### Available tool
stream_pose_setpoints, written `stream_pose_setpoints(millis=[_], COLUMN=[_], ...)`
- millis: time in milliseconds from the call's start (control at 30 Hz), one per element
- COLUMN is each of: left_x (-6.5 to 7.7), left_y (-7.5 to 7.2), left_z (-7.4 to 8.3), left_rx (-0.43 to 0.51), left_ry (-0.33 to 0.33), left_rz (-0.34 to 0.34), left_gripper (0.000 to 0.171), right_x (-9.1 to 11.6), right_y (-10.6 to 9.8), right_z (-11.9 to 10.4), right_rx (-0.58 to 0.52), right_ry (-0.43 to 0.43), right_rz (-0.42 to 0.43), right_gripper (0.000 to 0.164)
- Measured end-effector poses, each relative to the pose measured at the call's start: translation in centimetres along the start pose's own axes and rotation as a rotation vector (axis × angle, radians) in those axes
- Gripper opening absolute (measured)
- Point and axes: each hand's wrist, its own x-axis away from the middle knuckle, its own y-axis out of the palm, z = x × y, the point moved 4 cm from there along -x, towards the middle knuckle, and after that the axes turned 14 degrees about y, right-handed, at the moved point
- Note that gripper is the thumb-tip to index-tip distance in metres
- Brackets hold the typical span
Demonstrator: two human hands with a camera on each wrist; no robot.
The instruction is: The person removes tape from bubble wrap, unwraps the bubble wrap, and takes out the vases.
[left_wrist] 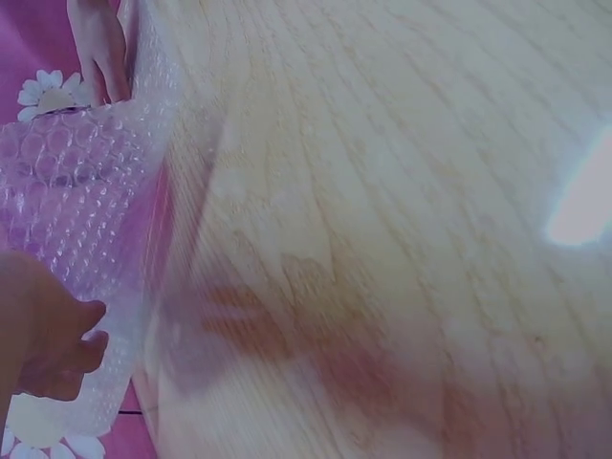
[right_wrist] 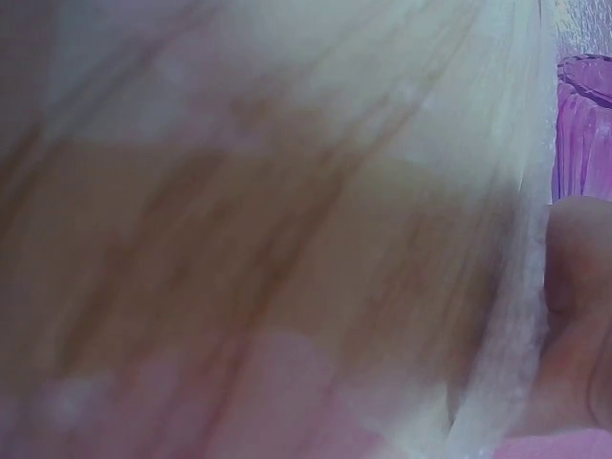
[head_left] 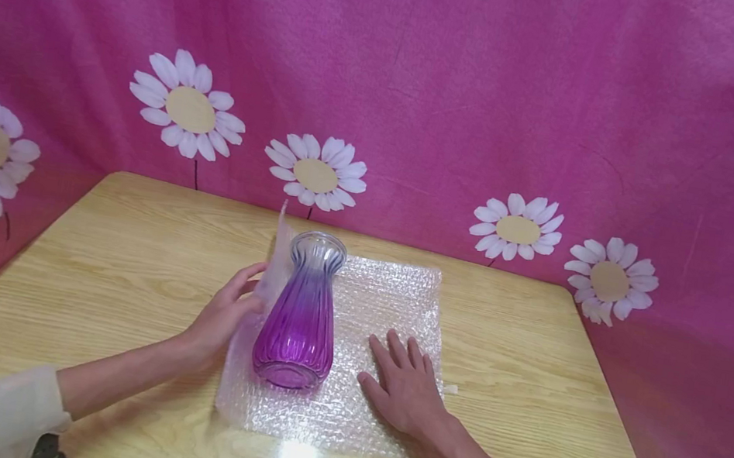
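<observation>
A glass vase (head_left: 299, 321), clear at the neck and purple toward its base, lies on its side on a sheet of bubble wrap (head_left: 393, 291). Its mouth points to the back of the table. My left hand (head_left: 221, 324) grips the sheet's left edge, lifted upright beside the vase; curled fingers show against the bubble wrap (left_wrist: 72, 191) in the left wrist view. To the right of the vase, my right hand (head_left: 406, 387) rests flat on the sheet with fingers spread. The right wrist view shows part of that hand (right_wrist: 581, 316), and the vase (right_wrist: 583, 143) beyond.
The wooden table (head_left: 131, 251) carries the sheet near its middle. A magenta cloth (head_left: 442, 99) with white daisies hangs around the back and sides. A small whitish tab (head_left: 451, 389) sticks out at the sheet's right edge.
</observation>
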Motion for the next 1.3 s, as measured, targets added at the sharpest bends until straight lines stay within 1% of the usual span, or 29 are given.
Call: stream_pose_setpoints(millis=[200, 400, 600, 733, 833, 1067, 1300], left_x=[-0.1, 0.0, 0.1, 0.3, 0.4, 0.7, 0.7], left_y=[-0.3, -0.8, -1.3, -1.5, -1.8, -2.4, -3.3], left_z=[-0.2, -0.6, -1.0, -0.9, -1.0, -1.5, -2.0], left_rx=[0.102, 0.134, 0.162, 0.166, 0.148, 0.13, 0.091], left_ry=[-0.02, -0.045, -0.057, -0.057, -0.061, -0.083, -0.108], left_rz=[0.026, 0.051, 0.051, 0.056, 0.062, 0.07, 0.079], left_gripper=[0.07, 0.071, 0.075, 0.075, 0.075, 0.077, 0.076], right_x=[0.0, 0.1, 0.1, 0.1, 0.1, 0.1, 0.1], right_y=[-0.1, -0.1, 0.0, 0.1, 0.0, 0.1, 0.0], right_z=[0.0, -0.1, 0.0, 0.0, -0.1, -0.1, -0.2], right_rx=[-0.002, -0.01, -0.004, -0.003, 0.0, 0.001, 0.0], right_ry=[0.002, 0.003, 0.003, 0.003, 0.001, 0.001, 0.0], right_rz=[-0.005, -0.008, 0.001, 0.004, 0.012, 0.012, 0.012], right_gripper=[0.063, 0.064, 0.063, 0.063, 0.063, 0.063, 0.063])
